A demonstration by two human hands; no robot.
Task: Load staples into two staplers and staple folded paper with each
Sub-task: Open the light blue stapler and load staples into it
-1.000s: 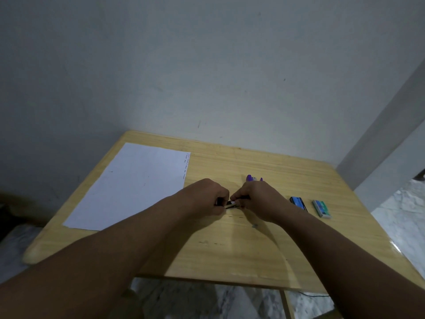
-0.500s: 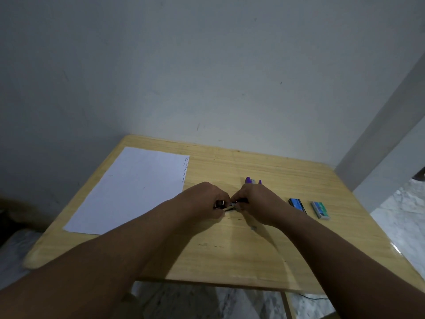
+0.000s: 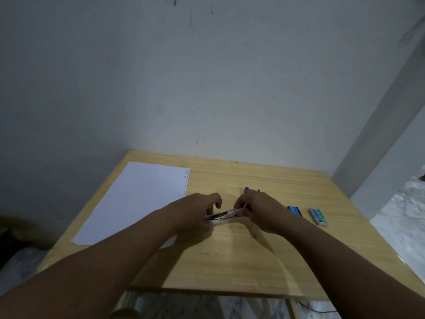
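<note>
A small dark stapler (image 3: 224, 215) with its metal tray showing lies between my hands at the middle of the wooden table (image 3: 230, 268). My left hand (image 3: 197, 211) grips its near left end. My right hand (image 3: 255, 207) pinches its right end, fingers curled. A purple stapler (image 3: 248, 189) peeks out just behind my right hand, mostly hidden. A white sheet of paper (image 3: 138, 199) lies flat on the left of the table. To the right lie a blue staple box (image 3: 294, 210) and a green staple box (image 3: 318, 217).
A grey wall (image 3: 207, 88) rises right behind the table. A pale pillar (image 3: 379, 146) stands at the right. Marble floor (image 3: 404, 226) shows beyond the right edge, and a table leg (image 3: 291, 309) below the front edge.
My hands have drawn apart a little, and more of the stapler's length and its metal tray shows between them. The camera has tilted up slightly.
</note>
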